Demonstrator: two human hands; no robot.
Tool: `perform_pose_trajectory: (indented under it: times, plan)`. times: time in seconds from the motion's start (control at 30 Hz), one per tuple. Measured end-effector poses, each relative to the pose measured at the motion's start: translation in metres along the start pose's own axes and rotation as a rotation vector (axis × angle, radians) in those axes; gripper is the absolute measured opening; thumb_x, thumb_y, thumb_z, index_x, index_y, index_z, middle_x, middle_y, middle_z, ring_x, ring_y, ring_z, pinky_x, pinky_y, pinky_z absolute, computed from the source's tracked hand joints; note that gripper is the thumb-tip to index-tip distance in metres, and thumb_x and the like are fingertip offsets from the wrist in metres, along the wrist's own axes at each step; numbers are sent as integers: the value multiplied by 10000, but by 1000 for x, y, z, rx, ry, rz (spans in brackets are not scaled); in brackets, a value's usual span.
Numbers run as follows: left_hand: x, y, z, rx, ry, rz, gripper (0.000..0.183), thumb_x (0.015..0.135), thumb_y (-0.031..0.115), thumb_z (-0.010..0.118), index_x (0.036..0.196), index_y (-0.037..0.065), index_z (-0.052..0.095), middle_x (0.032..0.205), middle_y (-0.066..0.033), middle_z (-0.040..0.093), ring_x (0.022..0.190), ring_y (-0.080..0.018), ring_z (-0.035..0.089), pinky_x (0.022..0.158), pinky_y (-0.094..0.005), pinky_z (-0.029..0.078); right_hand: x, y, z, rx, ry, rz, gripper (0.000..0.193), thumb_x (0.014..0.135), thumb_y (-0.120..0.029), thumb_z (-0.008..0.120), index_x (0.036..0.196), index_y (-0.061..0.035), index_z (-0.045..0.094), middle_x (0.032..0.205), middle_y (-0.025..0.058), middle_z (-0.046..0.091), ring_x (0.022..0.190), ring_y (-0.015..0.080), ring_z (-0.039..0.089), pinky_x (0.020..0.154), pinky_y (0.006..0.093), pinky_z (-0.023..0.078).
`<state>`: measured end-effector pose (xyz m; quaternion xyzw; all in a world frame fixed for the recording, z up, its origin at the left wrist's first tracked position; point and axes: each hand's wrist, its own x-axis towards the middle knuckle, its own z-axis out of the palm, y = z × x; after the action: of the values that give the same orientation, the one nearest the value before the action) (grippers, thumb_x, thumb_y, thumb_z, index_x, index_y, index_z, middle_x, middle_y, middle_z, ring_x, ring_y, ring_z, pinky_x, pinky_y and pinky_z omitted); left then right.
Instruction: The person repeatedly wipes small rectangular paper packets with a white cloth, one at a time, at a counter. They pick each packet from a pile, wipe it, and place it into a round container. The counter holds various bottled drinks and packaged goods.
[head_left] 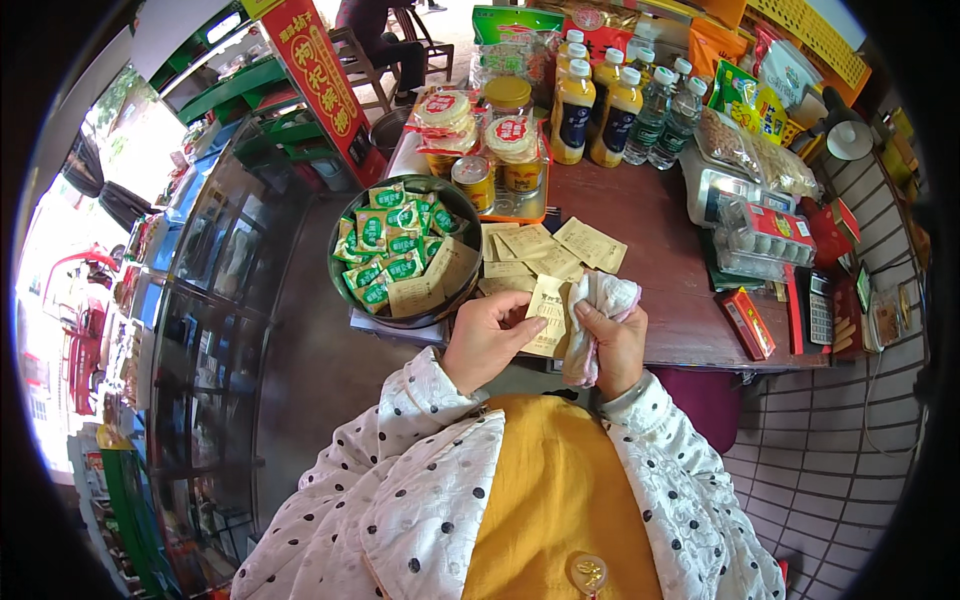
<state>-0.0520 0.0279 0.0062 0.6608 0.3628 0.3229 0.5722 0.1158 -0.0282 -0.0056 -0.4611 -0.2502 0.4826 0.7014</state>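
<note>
Between thumb and fingers, my left hand (pixel 487 341) pinches a tan printed paper packet (pixel 546 312), upright in front of my chest. Bunched in my right hand (pixel 622 350) is a pale cloth (pixel 603 300), pressed against the packet's right edge. Just beyond the hands, several flat tan packets (pixel 535 245) lie overlapping on the table. To the left stands a round dark tin (pixel 470 217) filled with small green-and-tan sachets (pixel 395 236); two tan packets rest on top inside it. The fingertips behind the packet and cloth are partly hidden.
Jars (pixel 514 150) stand on a tray behind the tin. Juice and water bottles (pixel 575 112) line the table's back. At the right are a scale (pixel 712 185), an egg carton (pixel 765 235), a red box (pixel 746 323) and a calculator (pixel 820 308). Glass shelving (pixel 205 270) runs along the left.
</note>
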Motion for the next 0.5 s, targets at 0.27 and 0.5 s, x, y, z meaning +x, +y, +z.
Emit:
perform_pose_trajectory:
  times: [0.27, 0.5]
  plan:
    - [-1, -7, -20, -220, 151, 10, 197, 852, 19, 658, 1031, -61, 647, 874, -50, 687, 755, -63, 611, 683, -217, 505, 7, -5, 3, 145, -18, 217, 250, 924, -81, 525, 1139, 43, 552, 900, 153, 661, 717, 228, 663, 590, 356, 570]
    - [4, -18, -18, -276, 224, 40, 214, 855, 49, 679, 1040, -55, 650, 865, -30, 683, 760, -48, 599, 678, -200, 496, -7, -7, 23, 96, -163, 353, 270, 830, 10, 655, 1078, 10, 551, 835, 131, 647, 609, 223, 652, 522, 363, 571]
